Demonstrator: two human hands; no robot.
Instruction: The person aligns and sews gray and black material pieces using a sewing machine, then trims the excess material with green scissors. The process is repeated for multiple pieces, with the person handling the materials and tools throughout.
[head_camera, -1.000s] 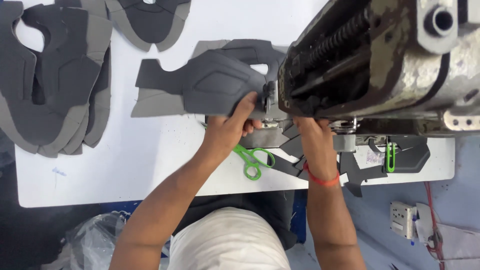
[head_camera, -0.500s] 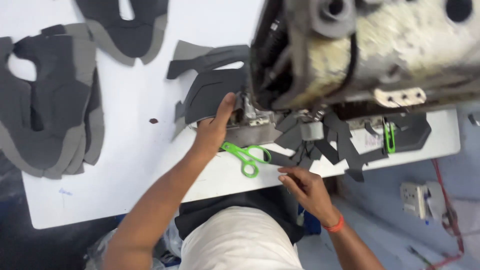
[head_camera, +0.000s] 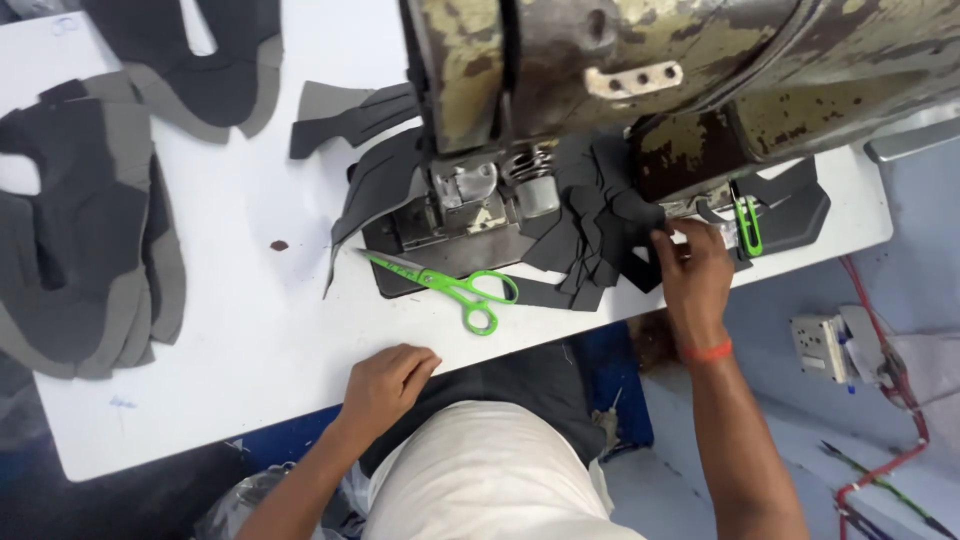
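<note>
My right hand (head_camera: 692, 268) pinched a dark cut piece (head_camera: 640, 262) off the stack by the sewing machine (head_camera: 640, 70); my left hand (head_camera: 385, 385) rested loose, holding nothing, at the table edge (head_camera: 200, 420).

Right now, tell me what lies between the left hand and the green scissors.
In the head view, only bare white table separates the left hand from the green scissors; nothing else lies there.
</note>
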